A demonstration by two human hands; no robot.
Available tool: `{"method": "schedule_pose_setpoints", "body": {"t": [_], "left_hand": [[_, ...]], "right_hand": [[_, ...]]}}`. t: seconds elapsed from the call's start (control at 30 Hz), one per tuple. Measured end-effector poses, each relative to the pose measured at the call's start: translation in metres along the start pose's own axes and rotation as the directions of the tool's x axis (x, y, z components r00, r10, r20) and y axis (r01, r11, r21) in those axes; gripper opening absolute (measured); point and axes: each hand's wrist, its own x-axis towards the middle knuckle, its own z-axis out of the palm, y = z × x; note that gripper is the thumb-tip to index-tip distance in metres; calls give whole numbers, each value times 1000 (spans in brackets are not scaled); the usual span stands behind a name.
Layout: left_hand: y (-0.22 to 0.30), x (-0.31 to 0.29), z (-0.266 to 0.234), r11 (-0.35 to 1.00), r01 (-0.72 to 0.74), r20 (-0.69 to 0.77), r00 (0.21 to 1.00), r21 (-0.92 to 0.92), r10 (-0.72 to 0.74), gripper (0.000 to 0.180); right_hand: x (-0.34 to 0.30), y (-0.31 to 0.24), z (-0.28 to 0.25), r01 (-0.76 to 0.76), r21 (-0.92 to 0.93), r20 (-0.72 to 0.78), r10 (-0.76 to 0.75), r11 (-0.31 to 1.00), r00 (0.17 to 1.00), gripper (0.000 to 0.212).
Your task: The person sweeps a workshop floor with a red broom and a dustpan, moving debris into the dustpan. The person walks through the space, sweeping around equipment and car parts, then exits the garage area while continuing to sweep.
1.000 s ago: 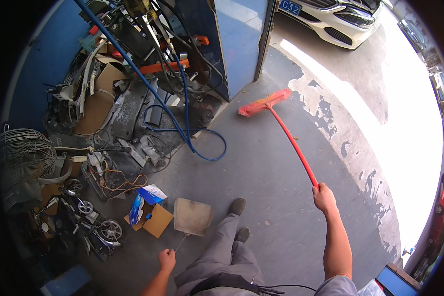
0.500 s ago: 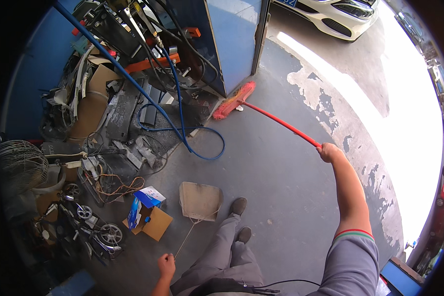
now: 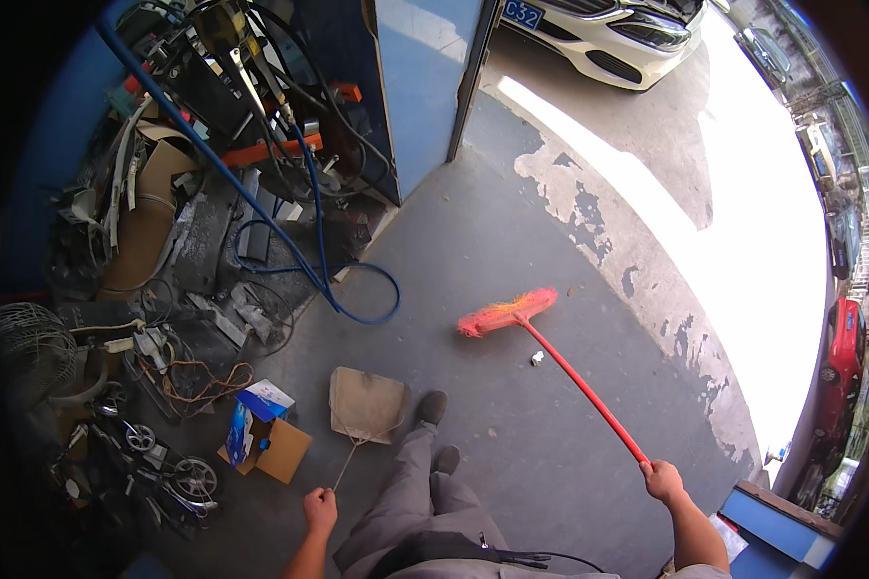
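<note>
My right hand point(image 3: 661, 480) is wrapped round the end of the red handle of a broom point(image 3: 589, 391). Its red and orange bristle head point(image 3: 508, 313) is over the grey floor, out in front of my feet. A small crumpled white scrap point(image 3: 537, 358) lies beside the handle, and a small brown bit point(image 3: 569, 291) is just past the head. My left hand point(image 3: 321, 506) grips the thin handle of a long-handled dustpan point(image 3: 368, 403), whose worn beige pan rests on the floor left of my shoes.
An open cardboard box point(image 3: 285, 452) stands left of the dustpan. Scrap parts, a fan point(image 3: 34, 352) and a folded scooter point(image 3: 179, 473) crowd the left side. A blue hose point(image 3: 391, 299) loops onto the floor. Beyond the blue door panel point(image 3: 425, 87) is a white car point(image 3: 628, 43).
The broom has swung back from the door panel's corner toward me, and my right arm has drawn in. The white scrap now lies nearer. My left hand keeps its grip on the dustpan.
</note>
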Motion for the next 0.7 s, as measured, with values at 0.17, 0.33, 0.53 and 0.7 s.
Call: {"method": "schedule_pose_setpoints", "body": {"t": [0.17, 0.33, 0.53, 0.7], "left_hand": [[-12, 11, 2, 998, 51, 24, 998, -20, -51, 34], [-18, 24, -10, 981, 193, 75, 978, 15, -194, 38], [0, 22, -36, 995, 72, 78, 994, 75, -77, 39], [12, 23, -18, 998, 3, 26, 1000, 68, -5, 38]], "right_hand": [[72, -139, 23, 170, 369, -109, -139, 914, 984, 48], [195, -324, 14, 275, 404, -60, -274, 872, 960, 48], [184, -214, 73, 137, 178, -10, -137, 974, 990, 45], [7, 16, 160, -83, 16, 237, 76, 996, 969, 49]]}}
